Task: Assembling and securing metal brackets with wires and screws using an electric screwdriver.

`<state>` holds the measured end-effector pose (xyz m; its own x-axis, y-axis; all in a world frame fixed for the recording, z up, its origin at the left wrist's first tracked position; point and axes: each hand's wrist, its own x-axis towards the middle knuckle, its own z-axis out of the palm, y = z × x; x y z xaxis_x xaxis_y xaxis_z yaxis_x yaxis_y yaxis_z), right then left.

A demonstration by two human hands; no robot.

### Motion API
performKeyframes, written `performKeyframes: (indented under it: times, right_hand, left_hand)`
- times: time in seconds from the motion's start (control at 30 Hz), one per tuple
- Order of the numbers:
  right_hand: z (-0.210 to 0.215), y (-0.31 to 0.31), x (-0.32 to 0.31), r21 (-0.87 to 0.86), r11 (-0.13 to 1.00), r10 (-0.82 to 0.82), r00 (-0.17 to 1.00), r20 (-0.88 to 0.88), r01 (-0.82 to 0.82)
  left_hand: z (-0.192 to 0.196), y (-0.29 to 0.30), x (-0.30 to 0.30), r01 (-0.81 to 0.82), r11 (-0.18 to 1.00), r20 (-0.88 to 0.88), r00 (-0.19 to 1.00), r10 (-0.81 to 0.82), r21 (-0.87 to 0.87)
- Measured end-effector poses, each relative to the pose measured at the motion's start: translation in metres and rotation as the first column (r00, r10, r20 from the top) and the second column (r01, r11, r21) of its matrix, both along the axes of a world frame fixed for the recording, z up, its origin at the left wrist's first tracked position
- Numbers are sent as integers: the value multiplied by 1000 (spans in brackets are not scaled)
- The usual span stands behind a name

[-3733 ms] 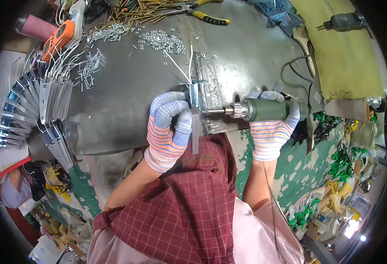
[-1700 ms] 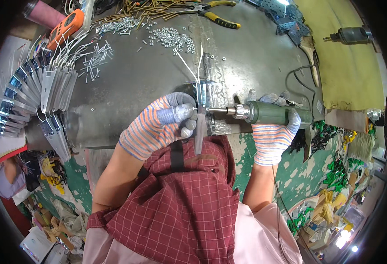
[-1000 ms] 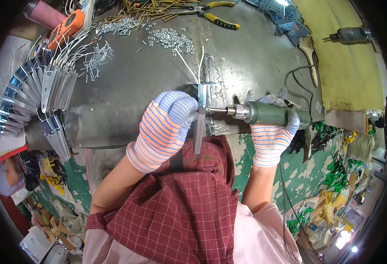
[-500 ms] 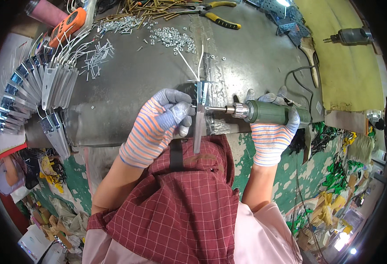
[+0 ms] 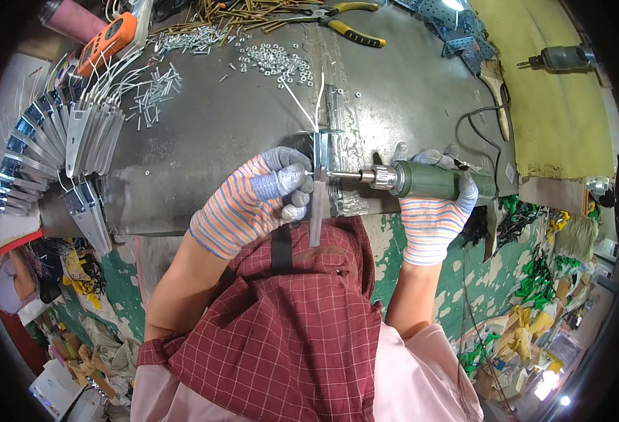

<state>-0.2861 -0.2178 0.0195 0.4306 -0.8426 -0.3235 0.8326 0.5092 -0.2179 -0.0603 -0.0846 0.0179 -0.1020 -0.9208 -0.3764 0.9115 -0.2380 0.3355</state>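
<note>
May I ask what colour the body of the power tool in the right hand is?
The power tool's body is dark green, best seen in the head view.

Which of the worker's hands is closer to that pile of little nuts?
The left. The left hand is almost straight below the nuts in the picture; the right hand, around the green driver, is farther off, below and to the right.
</note>
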Motion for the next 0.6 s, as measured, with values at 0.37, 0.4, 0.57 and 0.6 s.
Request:
performKeyframes:
  times: [0.37,0.4,0.57,0.6]
  right_hand:
    - [4,3,3,-3,998,-68,995,-75,68]
    - [6,3,5,-3,998,-68,995,-74,68]
    - [6,5,5,-81,993,-85,996,-20,83]
    - [5,5,5,-81,993,-85,996,-20,83]
  left_hand:
    - [19,2,-28,-205,977,766,637,82,66]
    - [20,4,-35,-252,967,884,443,148,-36]
    - [8,1,-54,-377,902,965,63,253,-212]
    - [6,0,-55,-377,902,965,63,253,-211]
